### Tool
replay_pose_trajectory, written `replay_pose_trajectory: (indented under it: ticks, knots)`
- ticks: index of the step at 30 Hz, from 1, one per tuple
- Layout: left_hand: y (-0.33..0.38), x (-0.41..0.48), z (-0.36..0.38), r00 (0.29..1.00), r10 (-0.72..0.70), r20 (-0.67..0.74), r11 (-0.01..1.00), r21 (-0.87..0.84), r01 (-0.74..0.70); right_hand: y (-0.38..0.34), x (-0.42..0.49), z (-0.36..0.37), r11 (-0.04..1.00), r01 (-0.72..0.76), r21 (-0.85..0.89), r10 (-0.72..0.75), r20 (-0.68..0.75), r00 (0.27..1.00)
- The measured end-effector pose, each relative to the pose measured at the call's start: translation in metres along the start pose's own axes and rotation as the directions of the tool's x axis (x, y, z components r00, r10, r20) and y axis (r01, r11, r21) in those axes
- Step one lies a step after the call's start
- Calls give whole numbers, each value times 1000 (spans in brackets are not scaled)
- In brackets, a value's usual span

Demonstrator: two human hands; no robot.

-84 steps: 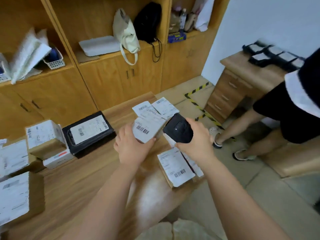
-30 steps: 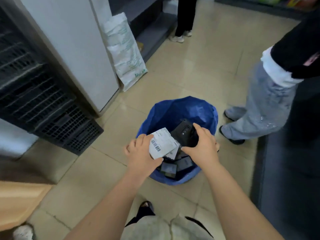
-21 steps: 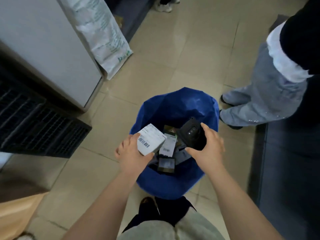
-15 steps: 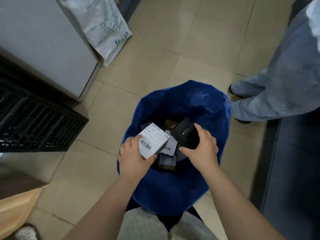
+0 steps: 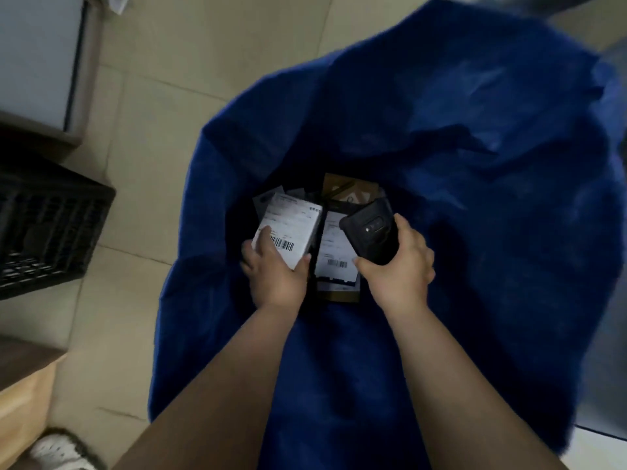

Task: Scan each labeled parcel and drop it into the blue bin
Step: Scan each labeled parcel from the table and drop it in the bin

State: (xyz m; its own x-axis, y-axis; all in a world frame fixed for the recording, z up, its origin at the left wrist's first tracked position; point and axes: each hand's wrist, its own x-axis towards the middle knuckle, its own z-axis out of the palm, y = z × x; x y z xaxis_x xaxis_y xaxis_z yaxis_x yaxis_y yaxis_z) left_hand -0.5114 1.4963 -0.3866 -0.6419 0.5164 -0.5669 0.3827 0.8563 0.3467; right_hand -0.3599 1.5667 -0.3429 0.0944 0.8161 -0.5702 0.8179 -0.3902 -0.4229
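Observation:
The blue bin (image 5: pixel 475 137), a soft blue bag, fills most of the view below me. My left hand (image 5: pixel 271 276) grips a small white labeled parcel (image 5: pixel 295 225) with a barcode, held low inside the bin's mouth. My right hand (image 5: pixel 397 266) holds the black handheld scanner (image 5: pixel 369 232) just to the right of it, also inside the bin. Under both hands lie several parcels at the bin's bottom, among them a dark one with a white label (image 5: pixel 336 262) and a brown box (image 5: pixel 349 195).
A black slatted crate (image 5: pixel 47 232) stands on the tiled floor (image 5: pixel 163 106) to the left. A white cabinet (image 5: pixel 37 56) is at the top left. A wooden edge (image 5: pixel 23 401) and a white shoe (image 5: pixel 57 449) show at the bottom left.
I have leaned closer over the bin, which now fills the view. Both hands have lowered deeper into it, the left still holding the parcel, the right the scanner.

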Motion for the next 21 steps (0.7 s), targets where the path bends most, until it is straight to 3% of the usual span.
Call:
replay_pose_trajectory:
  ticks: [4, 10, 15, 18, 21]
  knots:
    - [-24, 49, 32, 996, -58, -74, 998, 29, 60, 6, 26, 61, 995, 94, 13, -94, 22, 995]
    - [-38, 88, 59, 998, -45, -43, 999, 17, 46, 15, 59, 109, 975, 213, -57, -211, 33, 977]
    - [-48, 106, 67, 992, -81, -98, 996, 37, 85, 18, 71, 128, 976, 204, -80, -204, 10, 979]
    - [-56, 116, 69, 994, -106, -10, 991, 76, 106, 18, 72, 137, 977, 200, -70, -200, 8, 980]
    - [-56, 112, 70, 998, -39, 53, 980, 195, 28, 18, 70, 144, 977, 197, -87, -196, 14, 980]
